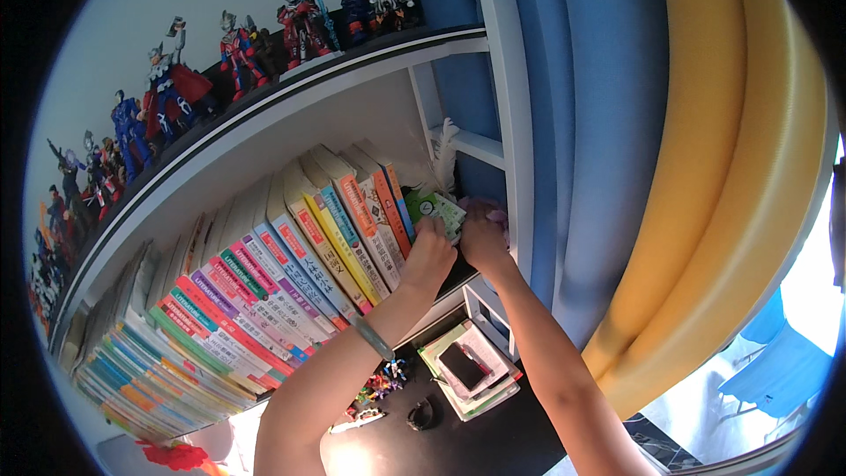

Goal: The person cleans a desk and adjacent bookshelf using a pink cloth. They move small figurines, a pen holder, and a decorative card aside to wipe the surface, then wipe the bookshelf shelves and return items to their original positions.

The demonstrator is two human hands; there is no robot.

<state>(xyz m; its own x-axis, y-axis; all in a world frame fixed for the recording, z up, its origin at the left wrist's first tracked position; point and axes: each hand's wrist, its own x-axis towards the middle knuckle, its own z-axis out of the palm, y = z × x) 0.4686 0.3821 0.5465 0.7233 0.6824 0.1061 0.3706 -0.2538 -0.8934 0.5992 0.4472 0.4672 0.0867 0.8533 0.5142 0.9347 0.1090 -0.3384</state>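
My left hand (429, 254) reaches to the right end of the book row, its bent fingers against a green printed card or booklet (420, 205). Whether they grip it is hidden. A paler green printed piece (451, 217) lies beside it, between my hands. My right hand (484, 238) is at the shelf's right end, touching or just in front of a pinkish-purple soft thing (499, 215); its fingertips are hard to make out. Behind them stands a white feather (447, 152). An orange-spined book (391, 211) leans nearest my left hand. A greyish bangle (372, 338) circles my left forearm.
A long row of books (264, 304) fills the shelf. Toy action figures (241, 56) line the upper shelf (370, 46). Below, a black desk (456, 443) holds a phone (462, 365) on stacked papers, a black band (420, 414) and small toys (380, 387). Blue-and-yellow padding (615, 112) rises at right.
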